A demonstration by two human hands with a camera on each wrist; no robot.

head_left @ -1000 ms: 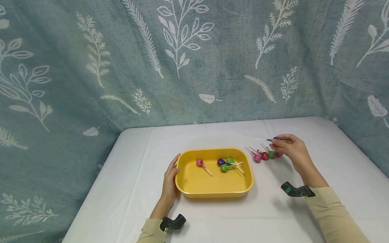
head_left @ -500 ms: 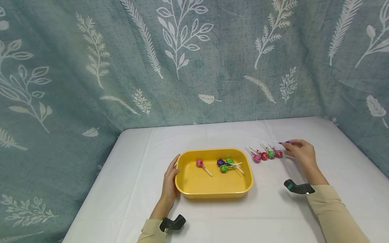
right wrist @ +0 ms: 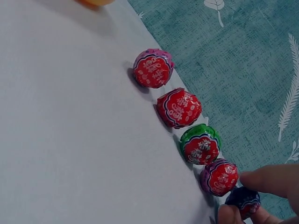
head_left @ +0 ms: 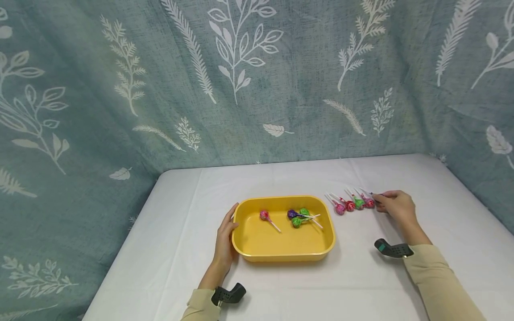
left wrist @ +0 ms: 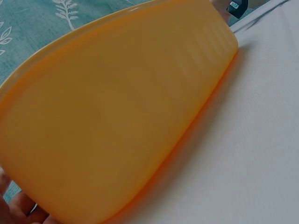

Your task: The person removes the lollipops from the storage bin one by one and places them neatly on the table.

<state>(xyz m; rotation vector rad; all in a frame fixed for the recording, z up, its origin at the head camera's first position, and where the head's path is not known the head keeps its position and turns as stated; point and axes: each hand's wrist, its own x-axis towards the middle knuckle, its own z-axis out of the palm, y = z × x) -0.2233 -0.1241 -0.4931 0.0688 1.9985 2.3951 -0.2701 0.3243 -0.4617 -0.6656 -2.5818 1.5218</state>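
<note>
My right hand (head_left: pixel 398 208) pinches a dark purple-wrapped lollipop (right wrist: pixel 244 199) between thumb and fingers, at the right end of a row of lollipops. Its white stick points back and left. Beside it lie a pink-and-purple lollipop (right wrist: pixel 218 177), a green one (right wrist: pixel 200 144), a red one (right wrist: pixel 179 108) and a pink one (right wrist: pixel 153 68), heads toward me. With my left hand (head_left: pixel 225 240) I hold the left side of a yellow tray (head_left: pixel 257 249), thumb at the rim. Only some of its fingers show in the left wrist view, low at the tray's corner.
Inside the tray lie a pink lollipop (head_left: pixel 264 215) by itself and a cluster with a purple lollipop (head_left: pixel 292 214) and two green lollipops (head_left: pixel 296 222), sticks crossing. A white cloth (head_left: pixel 160 249) covers the table. Teal patterned fabric (head_left: pixel 249 120) hangs behind and at both sides.
My right hand has carried the purple lollipop rightward past the row's end, then lowered it beside the pink-and-purple one. The left hand and tray stay in place.
</note>
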